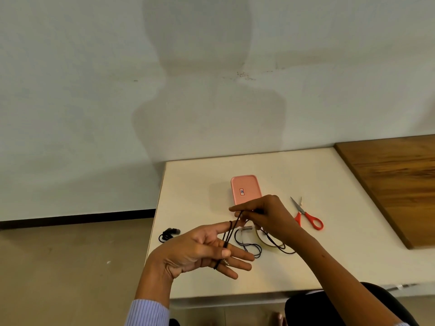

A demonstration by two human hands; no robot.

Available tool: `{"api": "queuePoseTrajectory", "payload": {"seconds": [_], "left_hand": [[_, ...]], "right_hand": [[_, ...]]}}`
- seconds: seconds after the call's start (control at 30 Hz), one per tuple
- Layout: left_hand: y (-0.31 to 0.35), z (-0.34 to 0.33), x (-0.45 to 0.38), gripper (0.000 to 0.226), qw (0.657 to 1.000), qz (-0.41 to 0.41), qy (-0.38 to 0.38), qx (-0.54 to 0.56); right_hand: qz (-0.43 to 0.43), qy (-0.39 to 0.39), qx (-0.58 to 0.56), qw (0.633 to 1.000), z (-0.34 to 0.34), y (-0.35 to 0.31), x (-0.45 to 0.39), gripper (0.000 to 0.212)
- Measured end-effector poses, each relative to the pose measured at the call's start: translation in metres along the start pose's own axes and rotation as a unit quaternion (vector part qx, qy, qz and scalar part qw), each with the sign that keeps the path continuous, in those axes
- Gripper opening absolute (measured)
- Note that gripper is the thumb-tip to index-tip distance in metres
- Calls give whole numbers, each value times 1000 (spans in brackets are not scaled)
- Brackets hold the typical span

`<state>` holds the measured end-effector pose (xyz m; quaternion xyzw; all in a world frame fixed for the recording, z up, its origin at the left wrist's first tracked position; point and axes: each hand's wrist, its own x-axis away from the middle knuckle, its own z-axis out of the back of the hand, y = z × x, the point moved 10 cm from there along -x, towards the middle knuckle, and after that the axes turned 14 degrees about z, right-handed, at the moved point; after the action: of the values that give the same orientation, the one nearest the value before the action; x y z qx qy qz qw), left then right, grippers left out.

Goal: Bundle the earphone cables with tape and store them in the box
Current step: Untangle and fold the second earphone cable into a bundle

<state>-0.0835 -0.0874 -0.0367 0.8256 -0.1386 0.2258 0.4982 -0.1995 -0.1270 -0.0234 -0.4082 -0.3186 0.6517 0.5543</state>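
Your left hand (202, 252) is spread, fingers straight, serving as a former with the cable (229, 234) looped from index to little finger, while your right hand (261, 214) pinches the running strand at 12 o'clock of it; the slack trails on the surface (341, 267) near the tape (266, 241). Keep the turns snug and side by side, feeding evenly so none slips off the fingertips. The box (246, 189) sits closed at 12 o'clock, scissors (306, 214) at 3, a second earphone (169, 233) at 9.
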Motion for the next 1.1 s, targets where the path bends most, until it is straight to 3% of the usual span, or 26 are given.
{"api": "queuePoseTrajectory", "payload": {"seconds": [0.2, 0.37, 0.47, 0.6, 0.7, 0.8, 0.97, 1.1], "left_hand": [[2, -8, -3, 56, 1000, -6, -23, -14], [18, -9, 4, 57, 997, -74, -33, -6], [35, 6, 8, 55, 985, -148, 27, 82], [43, 53, 17, 55, 922, -232, 193, 244], [26, 73, 17, 73, 906, -176, 336, 184], [13, 79, 13, 78, 900, -100, 413, 97], [-5, 74, 4, 77, 926, 11, 377, -3], [-12, 62, -1, 77, 952, 39, 302, 32]], "right_hand": [[0, 1, 8, 1000, -5, 3, 0, 22], [1, 4, -54, 999, -14, 0, 0, 25], [-10, -9, -34, 999, -24, 6, 1, 17], [18, -102, 43, 994, -63, -2, 7, 18], [57, -104, 136, 984, -64, -12, 7, 26], [99, -112, 219, 964, -57, -17, 4, 26], [131, -117, 212, 961, -46, -25, 2, 17], [143, -99, 167, 970, -34, -24, 0, 16]]}}
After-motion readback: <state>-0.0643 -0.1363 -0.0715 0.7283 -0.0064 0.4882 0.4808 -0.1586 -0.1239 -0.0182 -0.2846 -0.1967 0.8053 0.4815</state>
